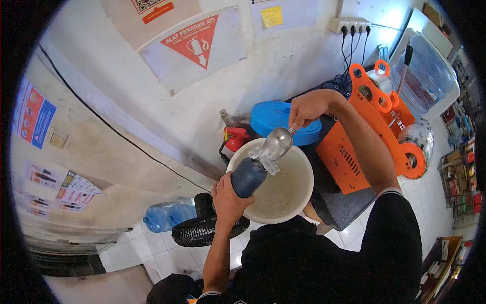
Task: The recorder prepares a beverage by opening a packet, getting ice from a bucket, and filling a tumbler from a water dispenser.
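Observation:
My left hand (231, 201) grips a dark blue-grey tumbler (248, 178), tilted over the left side of a white round tub (309, 178). In my right hand (309, 108) is a metal scoop (281, 142), its bowl tipped down at the tumbler's mouth. Clear ice pieces (269, 155) lie between the scoop's lip and the tumbler's opening, some hanging over the rim. The bottom of the tub is pale, and what it holds is hard to make out. Behind the tub, near my right hand, sits a round blue lid (267, 116).
An orange metal machine (343, 159) stands on a black table (353, 209) under my right forearm. A red fire extinguisher (236, 140) is behind the tub. To the left are a black fan (195, 231) and blue water jugs (156, 218) on the tiled floor.

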### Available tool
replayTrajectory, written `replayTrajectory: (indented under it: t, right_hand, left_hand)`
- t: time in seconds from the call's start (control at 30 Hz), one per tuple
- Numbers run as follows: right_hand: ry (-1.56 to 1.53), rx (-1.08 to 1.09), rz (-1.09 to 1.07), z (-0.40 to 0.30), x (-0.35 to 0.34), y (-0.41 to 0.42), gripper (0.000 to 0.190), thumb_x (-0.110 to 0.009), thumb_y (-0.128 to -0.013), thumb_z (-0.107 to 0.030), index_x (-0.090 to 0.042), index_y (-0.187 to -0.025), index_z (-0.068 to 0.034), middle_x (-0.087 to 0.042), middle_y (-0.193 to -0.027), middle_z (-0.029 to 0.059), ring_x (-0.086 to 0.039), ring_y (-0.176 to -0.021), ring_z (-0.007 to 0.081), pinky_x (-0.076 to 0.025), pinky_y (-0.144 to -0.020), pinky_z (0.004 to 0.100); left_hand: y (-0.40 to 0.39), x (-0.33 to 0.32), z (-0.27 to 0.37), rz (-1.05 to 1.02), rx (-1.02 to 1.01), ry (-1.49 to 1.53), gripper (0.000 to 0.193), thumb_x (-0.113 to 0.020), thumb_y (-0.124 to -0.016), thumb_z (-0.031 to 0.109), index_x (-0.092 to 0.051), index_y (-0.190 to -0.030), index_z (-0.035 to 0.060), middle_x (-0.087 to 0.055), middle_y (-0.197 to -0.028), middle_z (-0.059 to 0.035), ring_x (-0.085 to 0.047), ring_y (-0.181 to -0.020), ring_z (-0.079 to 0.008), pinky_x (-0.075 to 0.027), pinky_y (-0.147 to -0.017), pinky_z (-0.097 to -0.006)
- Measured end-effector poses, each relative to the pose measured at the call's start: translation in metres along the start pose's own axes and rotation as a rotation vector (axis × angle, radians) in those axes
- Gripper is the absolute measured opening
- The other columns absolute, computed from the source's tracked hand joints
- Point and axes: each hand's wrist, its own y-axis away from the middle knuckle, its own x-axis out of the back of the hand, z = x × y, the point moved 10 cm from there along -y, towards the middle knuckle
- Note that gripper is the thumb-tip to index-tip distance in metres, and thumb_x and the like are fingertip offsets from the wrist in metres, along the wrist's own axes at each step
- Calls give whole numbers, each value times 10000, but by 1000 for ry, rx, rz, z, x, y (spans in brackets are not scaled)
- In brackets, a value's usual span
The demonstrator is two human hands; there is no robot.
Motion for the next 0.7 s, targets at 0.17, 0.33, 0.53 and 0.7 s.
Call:
replayTrajectory:
  t: [0.17, 0.33, 0.53, 0.7]
  right_hand:
    - [396, 140, 49, -36, 1, 3, 213, -575, -783, -195, -658, -716, -11, -397, -502, 27, -335, -487, 124, -301, -465, 322]
    - [719, 254, 187, -91, -22, 34, 254, -539, -763, -223, -629, -685, 1, -495, -549, 166, -434, -485, 268, -384, -531, 401]
    - [686, 168, 756, -77, -6, 66, 230, -551, -758, -219, -657, -714, -19, -623, -707, 195, -631, -702, 360, -491, -628, 443]
    - [693, -28, 356, 11, -96, -73, 212, -574, -754, -188, -688, -775, -10, -664, -782, 205, -662, -744, 362, -520, -676, 468]
  left_hand:
    - [2, -8, -3, -38, 5, -36, 813, -787, -524, 258, -442, -1223, 26, -559, -1130, -147, -528, -1094, -331, -304, -1036, -497]
    - [3, -5, -2, -28, 30, -18, 820, -791, -523, 255, -436, -1225, 25, -555, -1136, -151, -525, -1098, -331, -308, -1032, -502]
    - [8, 8, -16, 46, 109, 21, 811, -804, -528, 245, -438, -1216, 19, -563, -1118, -180, -531, -1081, -347, -331, -1018, -490]
    - [61, 16, -49, 41, 320, 479, 841, -838, -497, 147, -441, -1226, 15, -565, -1109, -200, -541, -1094, -323, -412, -966, -382]
